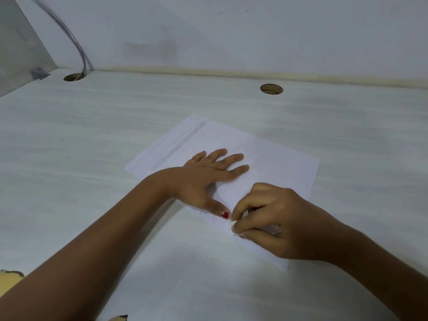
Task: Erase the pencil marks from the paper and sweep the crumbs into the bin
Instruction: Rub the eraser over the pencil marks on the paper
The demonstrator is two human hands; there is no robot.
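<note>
A white sheet of paper lies at an angle on the white desk, with faint pencil lines near its front corner. My left hand lies flat on the sheet, fingers spread and straight, thumb near the front edge. My right hand pinches a small white eraser between thumb and fingertips, its tip down on the paper just right of my left thumb. Most of the eraser is hidden by the fingers. No bin is in view.
Two round cable holes are cut into the desk at the back, one at the left and one at the right. A grey cable runs down the wall into the left one. The wall closes off the back.
</note>
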